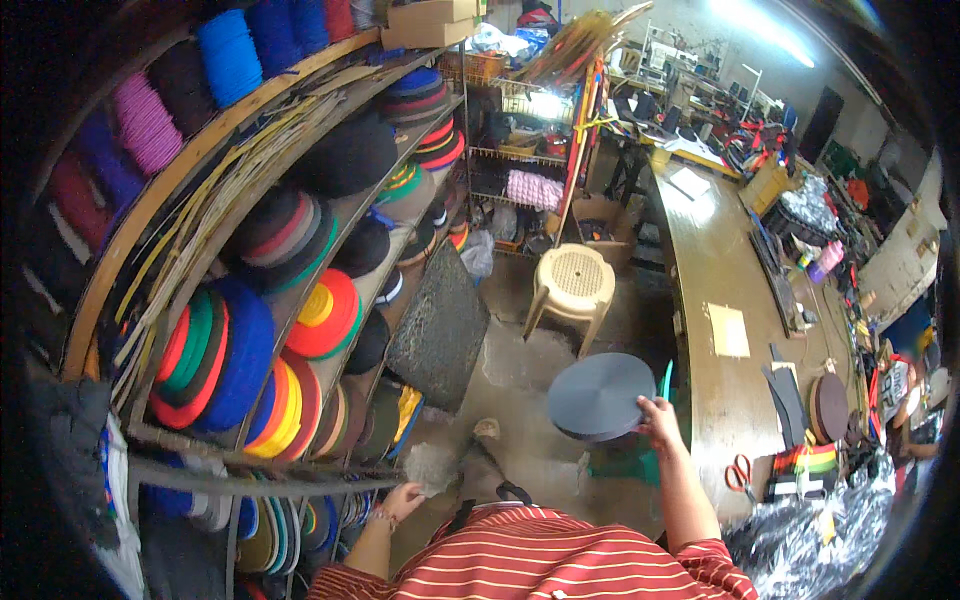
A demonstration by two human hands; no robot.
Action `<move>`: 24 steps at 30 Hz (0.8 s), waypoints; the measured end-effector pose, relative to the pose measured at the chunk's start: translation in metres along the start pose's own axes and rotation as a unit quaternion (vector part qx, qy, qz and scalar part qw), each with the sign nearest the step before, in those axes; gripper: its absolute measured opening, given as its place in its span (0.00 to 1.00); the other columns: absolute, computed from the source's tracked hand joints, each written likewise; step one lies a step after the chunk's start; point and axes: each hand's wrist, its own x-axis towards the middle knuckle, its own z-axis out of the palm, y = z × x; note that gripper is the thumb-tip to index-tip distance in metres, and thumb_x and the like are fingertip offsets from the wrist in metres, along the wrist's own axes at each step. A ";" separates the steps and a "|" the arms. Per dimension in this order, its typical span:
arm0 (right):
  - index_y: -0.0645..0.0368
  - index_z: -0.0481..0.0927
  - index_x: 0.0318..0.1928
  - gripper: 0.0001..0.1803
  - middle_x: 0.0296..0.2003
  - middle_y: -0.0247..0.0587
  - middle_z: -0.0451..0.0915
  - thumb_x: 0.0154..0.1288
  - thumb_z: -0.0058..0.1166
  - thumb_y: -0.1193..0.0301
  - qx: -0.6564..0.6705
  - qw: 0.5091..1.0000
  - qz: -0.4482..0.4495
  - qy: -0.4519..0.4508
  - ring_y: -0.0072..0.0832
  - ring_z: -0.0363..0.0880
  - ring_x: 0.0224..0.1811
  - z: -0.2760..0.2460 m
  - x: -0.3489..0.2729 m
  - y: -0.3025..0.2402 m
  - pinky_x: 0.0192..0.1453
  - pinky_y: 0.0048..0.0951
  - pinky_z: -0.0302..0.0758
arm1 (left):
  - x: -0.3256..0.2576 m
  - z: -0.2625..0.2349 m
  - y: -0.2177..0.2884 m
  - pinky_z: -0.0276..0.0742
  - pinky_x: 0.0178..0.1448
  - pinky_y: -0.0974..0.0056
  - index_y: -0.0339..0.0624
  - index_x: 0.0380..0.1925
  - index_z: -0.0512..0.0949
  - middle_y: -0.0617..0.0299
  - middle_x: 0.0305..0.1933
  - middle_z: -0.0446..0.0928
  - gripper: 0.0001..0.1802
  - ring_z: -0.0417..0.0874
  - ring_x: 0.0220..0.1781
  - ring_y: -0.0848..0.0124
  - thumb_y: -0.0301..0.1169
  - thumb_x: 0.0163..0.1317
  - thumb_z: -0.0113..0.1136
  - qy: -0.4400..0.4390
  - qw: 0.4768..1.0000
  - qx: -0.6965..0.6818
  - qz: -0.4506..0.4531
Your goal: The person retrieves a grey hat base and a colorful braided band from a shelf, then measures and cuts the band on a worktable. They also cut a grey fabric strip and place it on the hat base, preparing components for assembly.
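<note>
A large flat roll of grey webbing [602,393] hangs over the floor in front of me, its round face turned up. My right hand [657,420] grips it by its right edge, between thumb and fingers. Low on the left, my left hand [404,499] is beside the shelves, its fingers drawn together. A long grey strip [290,484] runs from the left towards that hand. Whether the fingers hold it or something small, I cannot make out.
Shelves on the left carry stacked rolls of coloured webbing [325,312] and cord spools [228,58]. A cream plastic stool [575,280] stands ahead. Along the right runs a long worktable [715,270], with orange-handled scissors [740,475], a brown roll [828,407] and plastic-wrapped goods [820,540].
</note>
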 end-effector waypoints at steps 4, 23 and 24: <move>0.67 0.70 0.50 0.25 0.43 0.55 0.73 0.57 0.59 0.63 0.110 0.988 0.009 0.111 0.43 0.77 0.38 -0.042 0.104 -0.037 0.29 0.40 0.79 | 0.140 -0.056 0.087 0.74 0.53 0.60 0.36 0.50 0.74 0.49 0.49 0.77 0.25 0.79 0.50 0.61 0.42 0.57 0.60 -0.071 0.997 0.028 0.023; 0.60 0.71 0.48 0.16 0.36 0.42 0.77 0.67 0.50 0.63 0.106 0.991 -0.069 -0.051 0.31 0.79 0.34 0.065 0.401 -0.236 0.37 0.31 0.80 | 0.502 -0.508 0.678 0.75 0.50 0.55 0.37 0.34 0.80 0.43 0.36 0.79 0.11 0.80 0.43 0.52 0.29 0.54 0.51 0.503 0.750 0.307 0.300; 0.60 0.71 0.48 0.15 0.36 0.42 0.77 0.67 0.49 0.64 0.082 0.993 -0.058 -0.062 0.31 0.79 0.34 0.077 0.404 -0.245 0.36 0.30 0.80 | 0.507 -0.533 0.679 0.76 0.50 0.51 0.34 0.32 0.80 0.40 0.38 0.78 0.13 0.80 0.43 0.47 0.27 0.53 0.47 0.530 0.746 0.326 0.237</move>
